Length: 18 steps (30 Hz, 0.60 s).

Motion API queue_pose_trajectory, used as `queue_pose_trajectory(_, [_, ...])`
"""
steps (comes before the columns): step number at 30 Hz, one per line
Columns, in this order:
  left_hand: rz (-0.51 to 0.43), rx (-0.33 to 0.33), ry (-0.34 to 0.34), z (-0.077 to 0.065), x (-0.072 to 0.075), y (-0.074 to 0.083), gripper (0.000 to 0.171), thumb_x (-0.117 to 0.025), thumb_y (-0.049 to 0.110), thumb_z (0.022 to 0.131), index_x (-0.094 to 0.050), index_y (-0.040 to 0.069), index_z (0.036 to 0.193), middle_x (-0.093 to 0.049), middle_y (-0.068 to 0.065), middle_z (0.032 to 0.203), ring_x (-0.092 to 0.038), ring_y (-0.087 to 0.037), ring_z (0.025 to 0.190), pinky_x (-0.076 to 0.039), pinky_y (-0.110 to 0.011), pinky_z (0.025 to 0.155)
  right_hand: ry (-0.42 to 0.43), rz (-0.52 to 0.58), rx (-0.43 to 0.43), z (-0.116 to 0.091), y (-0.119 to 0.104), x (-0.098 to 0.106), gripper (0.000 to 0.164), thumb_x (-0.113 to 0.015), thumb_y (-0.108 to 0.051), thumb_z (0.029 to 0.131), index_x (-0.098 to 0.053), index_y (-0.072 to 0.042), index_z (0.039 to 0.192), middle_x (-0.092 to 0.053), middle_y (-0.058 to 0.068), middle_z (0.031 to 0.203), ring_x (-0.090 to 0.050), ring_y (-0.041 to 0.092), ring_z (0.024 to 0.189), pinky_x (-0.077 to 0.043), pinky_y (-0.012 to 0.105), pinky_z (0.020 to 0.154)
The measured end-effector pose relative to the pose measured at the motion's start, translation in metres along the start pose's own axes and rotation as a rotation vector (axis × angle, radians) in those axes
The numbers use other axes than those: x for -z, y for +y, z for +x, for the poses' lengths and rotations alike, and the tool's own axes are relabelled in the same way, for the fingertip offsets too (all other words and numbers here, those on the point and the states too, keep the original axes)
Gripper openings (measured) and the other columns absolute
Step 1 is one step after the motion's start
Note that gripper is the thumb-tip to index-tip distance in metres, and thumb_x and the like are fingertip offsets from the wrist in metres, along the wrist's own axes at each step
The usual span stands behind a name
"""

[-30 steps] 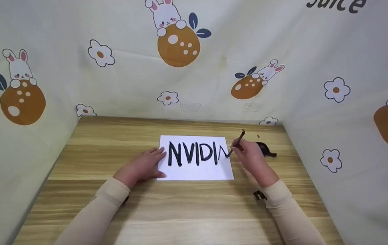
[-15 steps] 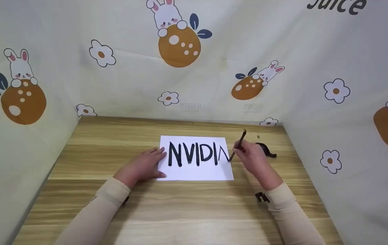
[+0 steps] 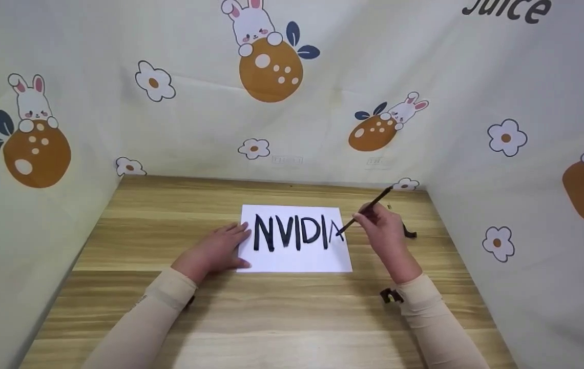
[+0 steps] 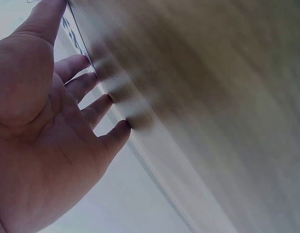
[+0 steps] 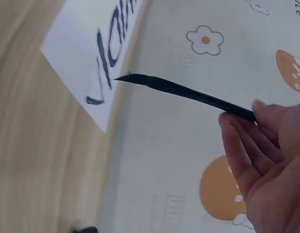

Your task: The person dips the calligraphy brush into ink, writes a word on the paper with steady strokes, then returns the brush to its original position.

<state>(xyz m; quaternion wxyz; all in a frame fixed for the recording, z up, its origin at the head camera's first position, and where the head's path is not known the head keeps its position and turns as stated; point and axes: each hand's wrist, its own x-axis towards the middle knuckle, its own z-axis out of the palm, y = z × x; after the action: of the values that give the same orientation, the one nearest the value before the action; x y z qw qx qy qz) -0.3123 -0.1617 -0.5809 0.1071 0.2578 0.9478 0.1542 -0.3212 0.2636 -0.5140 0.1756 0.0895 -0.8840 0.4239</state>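
Observation:
A white sheet of paper point(image 3: 292, 261) lies on the wooden table, bearing thick black letters "NVIDI" and a thinner "A" by its right edge. My left hand point(image 3: 217, 249) rests at the sheet's left edge, fingers spread, fingertips on the paper; in the left wrist view the left hand point(image 4: 48, 126) shows its palm side. In my right hand point(image 3: 385, 230) a slim black brush point(image 3: 369, 208) is pinched between thumb and fingers. The brush slants, its tip over the thin "A". The right wrist view shows the brush point(image 5: 188, 92) with a pointed dark tip.
Just right of my right hand is a black object point(image 3: 410, 233), mostly hidden behind that hand. Pale printed cloth point(image 3: 194, 128) with bunnies, oranges and flowers stands along the table's back and sides. A tiny dark mark point(image 3: 389, 206) is near the back right.
The brush tip first moved down the right stroke of the last letter, then back up and left. The brush now leans further right, and the hand covers more of the black object. Left hand still.

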Motion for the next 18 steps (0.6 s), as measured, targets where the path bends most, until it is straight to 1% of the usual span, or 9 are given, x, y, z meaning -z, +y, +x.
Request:
queue_pose_trajectory(3, [-0.001,-0.001,0.001,0.000,0.000,0.000,0.093,-0.081,0.052,0.099,-0.044,0.001,0.168,-0.033,-0.019,0.178,-0.029,-0.049,0.163,-0.028,-0.070,0.129,0.046,0.135,-0.061,0.001,0.009,-0.008,0.011,-0.084,-0.010,0.100,-0.076,-0.003,0.101,-0.080,0.010,0.094,-0.077,0.022,0.087,-0.062,0.024,0.073])
queue_pose_trajectory(7, [-0.010,-0.005,0.001,0.000,0.001,0.001,0.093,-0.082,0.051,0.099,-0.044,0.000,0.167,-0.034,-0.019,0.178,-0.029,-0.049,0.163,-0.028,-0.069,0.129,0.091,0.272,-0.092,0.004,0.020,-0.014,0.010,-0.082,-0.007,0.101,-0.075,0.000,0.101,-0.080,0.015,0.097,-0.080,0.024,0.092,-0.065,0.024,0.081])
queue_pose_trajectory(13, [-0.026,0.005,0.003,0.000,0.001,0.000,0.094,-0.082,0.051,0.098,-0.044,0.001,0.168,-0.033,-0.018,0.179,-0.029,-0.048,0.163,-0.028,-0.071,0.128,0.124,0.375,-0.105,0.007,0.029,-0.019,0.011,-0.081,-0.005,0.101,-0.074,0.004,0.100,-0.080,0.020,0.098,-0.080,0.024,0.092,-0.066,0.029,0.084])
queue_pose_trajectory(15, [-0.026,0.005,0.009,0.000,0.000,0.000,0.094,-0.083,0.052,0.098,-0.045,0.001,0.167,-0.033,-0.018,0.178,-0.029,-0.048,0.163,-0.028,-0.072,0.128,0.123,0.394,-0.120,0.007,0.031,-0.020,0.012,-0.081,-0.005,0.102,-0.074,0.004,0.101,-0.079,0.020,0.099,-0.080,0.023,0.093,-0.067,0.031,0.086])
queue_pose_trajectory(18, [-0.023,0.004,0.011,0.001,0.000,0.000,0.094,-0.083,0.053,0.098,-0.045,0.001,0.167,-0.034,-0.018,0.178,-0.030,-0.048,0.163,-0.028,-0.072,0.128,0.114,0.410,-0.144,0.007,0.033,-0.021,0.010,-0.080,-0.004,0.101,-0.073,0.003,0.102,-0.079,0.020,0.101,-0.080,0.024,0.094,-0.067,0.033,0.087])
